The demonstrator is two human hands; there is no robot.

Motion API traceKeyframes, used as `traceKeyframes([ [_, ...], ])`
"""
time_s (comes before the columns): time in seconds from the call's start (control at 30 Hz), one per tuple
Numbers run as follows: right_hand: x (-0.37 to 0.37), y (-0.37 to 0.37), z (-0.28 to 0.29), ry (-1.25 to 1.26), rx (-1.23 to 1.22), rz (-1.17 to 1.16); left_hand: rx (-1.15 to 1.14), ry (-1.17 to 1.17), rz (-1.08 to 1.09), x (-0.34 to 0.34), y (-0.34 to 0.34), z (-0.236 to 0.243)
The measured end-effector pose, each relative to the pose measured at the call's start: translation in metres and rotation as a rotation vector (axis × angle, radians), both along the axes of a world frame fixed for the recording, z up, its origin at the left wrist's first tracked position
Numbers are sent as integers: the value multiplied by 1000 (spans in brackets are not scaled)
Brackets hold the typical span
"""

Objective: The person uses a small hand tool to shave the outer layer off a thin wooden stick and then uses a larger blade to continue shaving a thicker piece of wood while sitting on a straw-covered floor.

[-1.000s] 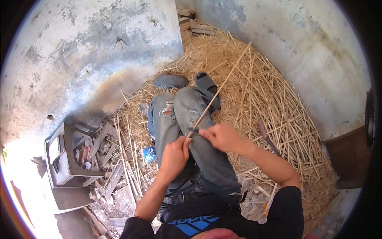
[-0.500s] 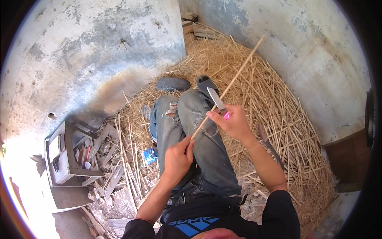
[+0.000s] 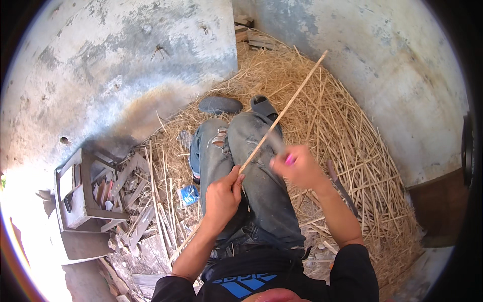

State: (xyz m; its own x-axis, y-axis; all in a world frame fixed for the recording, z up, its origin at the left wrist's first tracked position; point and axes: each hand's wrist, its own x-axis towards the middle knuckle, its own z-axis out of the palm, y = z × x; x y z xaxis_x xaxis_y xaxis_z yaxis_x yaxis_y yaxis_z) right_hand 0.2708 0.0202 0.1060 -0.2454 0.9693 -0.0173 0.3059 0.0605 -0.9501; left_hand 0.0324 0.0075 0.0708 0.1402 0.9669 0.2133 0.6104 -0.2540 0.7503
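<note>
My left hand [image 3: 224, 196] grips a long, thin pale strip of split wood [image 3: 299, 90] above my lap. The strip slants up to the right, over my worn, torn grey jeans [image 3: 211, 161]. My right hand [image 3: 299, 166] is closed on a pink-handled knife [image 3: 275, 142], its blade blurred by motion just right of the strip. Grey slippers [image 3: 220, 104] lie past my knees.
Straw and split strips [image 3: 362, 141] cover the floor, with a long dark blade [image 3: 343, 191] at my right. A wooden frame [image 3: 90, 216] with scraps stands left, near a blue packet [image 3: 189, 195]. Weathered walls [image 3: 377, 60] surround me; planks [image 3: 261, 40] lie at the back.
My right hand moved up along the strip, exposing the knife blade, then shifted slightly right and down. The strip's far end swung right, then slightly back. My left hand keeps its grip.
</note>
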Motion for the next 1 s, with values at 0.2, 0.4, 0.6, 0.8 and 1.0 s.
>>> traceKeyframes([
  [0.2, 35, 32, -10, -297, 399, -601, -102, -46, -71, 2, -2, 6],
  [0.4, -23, -1, -50, -430, 599, -266, -129, -129, -114, 8, 5, 7],
  [0.6, 1, 29, -34, -443, 316, -559, -108, -86, -96, 9, 2, 14],
  [0.8, -6, 30, -48, -439, 532, -396, -82, -103, -103, 5, -1, 2],
  [1.0, -21, 14, -58, -368, 698, -141, -146, -195, -77, 11, 4, 6],
])
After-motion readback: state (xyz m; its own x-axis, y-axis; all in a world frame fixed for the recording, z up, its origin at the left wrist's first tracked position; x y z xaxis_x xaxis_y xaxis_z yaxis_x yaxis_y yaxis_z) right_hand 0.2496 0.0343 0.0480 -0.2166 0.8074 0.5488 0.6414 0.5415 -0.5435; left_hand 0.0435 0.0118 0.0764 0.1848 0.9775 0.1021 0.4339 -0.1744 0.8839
